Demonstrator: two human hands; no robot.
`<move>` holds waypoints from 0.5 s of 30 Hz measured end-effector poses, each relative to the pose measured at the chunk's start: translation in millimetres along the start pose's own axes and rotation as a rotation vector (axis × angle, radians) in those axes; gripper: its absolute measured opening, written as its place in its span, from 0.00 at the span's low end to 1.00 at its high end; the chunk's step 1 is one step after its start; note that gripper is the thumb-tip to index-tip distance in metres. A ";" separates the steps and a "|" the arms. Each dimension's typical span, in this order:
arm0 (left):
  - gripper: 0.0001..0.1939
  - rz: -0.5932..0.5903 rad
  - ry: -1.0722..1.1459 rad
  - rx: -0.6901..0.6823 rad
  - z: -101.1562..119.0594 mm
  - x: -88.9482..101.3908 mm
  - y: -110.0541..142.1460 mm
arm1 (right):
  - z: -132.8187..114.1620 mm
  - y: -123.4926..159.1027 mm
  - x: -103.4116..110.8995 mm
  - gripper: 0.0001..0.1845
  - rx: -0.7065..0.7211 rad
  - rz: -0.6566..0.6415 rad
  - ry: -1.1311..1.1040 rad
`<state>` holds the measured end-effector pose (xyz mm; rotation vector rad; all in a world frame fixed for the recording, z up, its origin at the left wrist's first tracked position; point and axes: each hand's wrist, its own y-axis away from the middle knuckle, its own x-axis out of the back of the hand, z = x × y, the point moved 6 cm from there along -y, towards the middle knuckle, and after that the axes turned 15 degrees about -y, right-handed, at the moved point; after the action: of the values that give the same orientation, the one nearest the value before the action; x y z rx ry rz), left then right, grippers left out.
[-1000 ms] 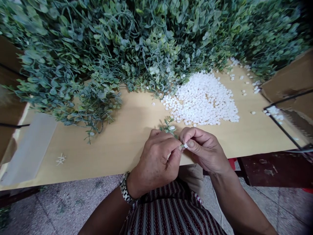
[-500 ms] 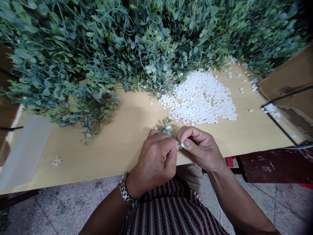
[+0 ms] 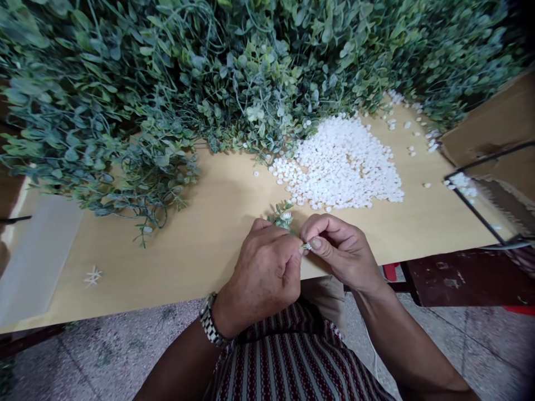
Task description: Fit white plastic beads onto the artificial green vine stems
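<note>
My left hand (image 3: 267,267), with a metal watch (image 3: 210,320) at its wrist, is closed on a small artificial green sprig (image 3: 279,216). The sprig's leaves and one white flower bud stick out beyond the knuckles, and a stem tip shows between thumb and forefinger. Against that tip my right hand (image 3: 343,250) pinches a small white bud (image 3: 309,245) between thumb and index finger. The fingertips of both hands nearly meet above the table's front edge. Just behind them spreads a heap of small white buds (image 3: 343,167).
A thick mass of artificial greenery (image 3: 234,67) fills the table's back. Small white star-shaped pieces (image 3: 92,276) and a translucent sheet (image 3: 45,250) lie at left. Torn cardboard (image 3: 493,122) and a black wire frame (image 3: 476,209) stand at right. The wooden tabletop (image 3: 200,234) ends before my lap.
The right thumb and fingertips have shifted slightly over the white bud, covering more of it. Both hands keep their grip, and the whole view has moved a little.
</note>
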<state>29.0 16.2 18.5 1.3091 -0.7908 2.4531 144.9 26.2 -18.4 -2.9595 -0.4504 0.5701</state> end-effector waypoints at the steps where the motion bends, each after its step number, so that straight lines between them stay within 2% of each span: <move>1: 0.13 0.002 0.003 0.000 0.0 -0.1 0.0 | 0.1 0.1 0.1 0.04 0.002 0.005 0.002; 8: 0.13 0.015 0.029 0.013 -1.2 0.3 -0.3 | 2.4 -0.3 0.6 0.04 -0.023 0.023 0.002; 15: 0.12 0.032 0.048 0.026 -1.9 -0.4 -2.2 | 2.2 -0.4 0.9 0.03 0.023 0.015 0.034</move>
<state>28.9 19.1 18.1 1.2508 -0.7764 2.5175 144.8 26.9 -20.7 -2.9485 -0.4156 0.5217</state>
